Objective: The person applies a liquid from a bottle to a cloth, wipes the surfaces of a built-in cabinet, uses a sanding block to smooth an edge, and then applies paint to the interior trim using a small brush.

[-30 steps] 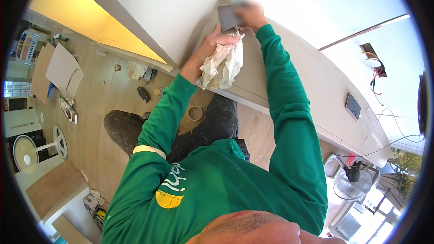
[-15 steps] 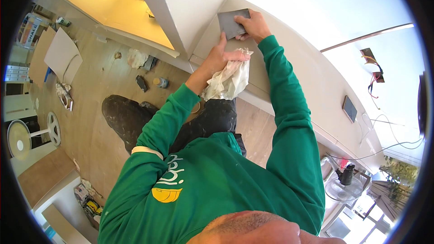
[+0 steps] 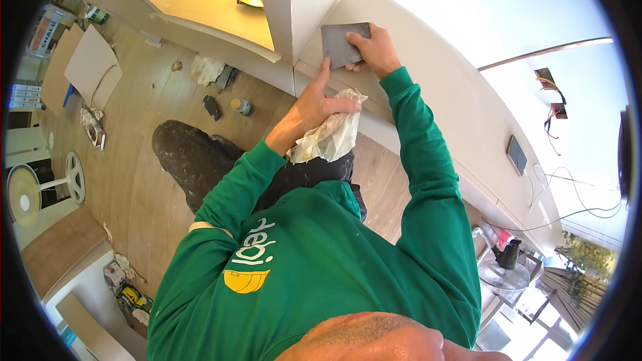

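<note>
My right hand [image 3: 376, 53] is closed on a thin, dark grey square plate [image 3: 338, 45], thumb on top and fingers curled underneath. The plate sits over the pale ledge [image 3: 401, 110], near its inner corner by the upright panel. My left hand [image 3: 309, 108] grips a crumpled off-white cloth or paper wad [image 3: 328, 139] between thumb and palm. Its index finger points up to the plate's lower left corner, at or very near the edge. The wad hangs in front of the ledge, above my dark trousers.
A lit cabinet recess [image 3: 200, 3] opens left of the upright panel [image 3: 311, 0]. On the floor lie a small bottle [image 3: 241, 106], a dark block [image 3: 212, 107] and cardboard sheets [image 3: 93, 70]. A white fan [image 3: 40, 187] stands far left. A phone-like device [image 3: 516, 155] rests on the ledge, near loose wires [image 3: 558, 110].
Both hands have drawn slightly back toward me with the grey plate and the wad. The left hand has lowered a little. The view has shifted, showing more of the lit recess.
</note>
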`<action>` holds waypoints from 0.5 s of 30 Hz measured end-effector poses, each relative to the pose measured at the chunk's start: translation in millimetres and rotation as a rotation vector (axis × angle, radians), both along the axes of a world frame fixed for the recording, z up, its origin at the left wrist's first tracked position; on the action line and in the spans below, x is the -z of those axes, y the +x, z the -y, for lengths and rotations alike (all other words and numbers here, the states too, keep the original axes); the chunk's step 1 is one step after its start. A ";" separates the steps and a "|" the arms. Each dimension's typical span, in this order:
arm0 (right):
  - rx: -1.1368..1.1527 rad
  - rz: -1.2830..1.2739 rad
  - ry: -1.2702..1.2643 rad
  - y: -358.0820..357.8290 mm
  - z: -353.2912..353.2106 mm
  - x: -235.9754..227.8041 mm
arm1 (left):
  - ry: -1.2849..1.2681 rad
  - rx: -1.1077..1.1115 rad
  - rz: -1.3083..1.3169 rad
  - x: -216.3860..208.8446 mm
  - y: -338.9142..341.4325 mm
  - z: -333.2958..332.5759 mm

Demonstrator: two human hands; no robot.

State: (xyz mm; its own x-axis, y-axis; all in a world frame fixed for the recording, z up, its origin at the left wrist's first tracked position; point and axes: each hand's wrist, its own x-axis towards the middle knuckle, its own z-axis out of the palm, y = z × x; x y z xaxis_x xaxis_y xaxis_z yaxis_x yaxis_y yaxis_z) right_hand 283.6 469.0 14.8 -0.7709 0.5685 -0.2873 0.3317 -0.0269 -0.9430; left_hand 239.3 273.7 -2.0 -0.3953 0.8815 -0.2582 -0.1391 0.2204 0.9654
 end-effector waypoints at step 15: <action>-0.055 0.017 -0.008 20.5 50.7 2.2 | -0.051 0.034 0.226 -28.4 26.2 61.6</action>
State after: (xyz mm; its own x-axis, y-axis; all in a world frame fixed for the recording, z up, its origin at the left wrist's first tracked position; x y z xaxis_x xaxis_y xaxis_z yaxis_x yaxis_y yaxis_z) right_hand 304.1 418.3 12.6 -0.7960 0.5228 -0.3051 0.3492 -0.0150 -0.9369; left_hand 265.5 212.1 26.4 -0.2925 0.8768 -0.3816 -0.3419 0.2768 0.8980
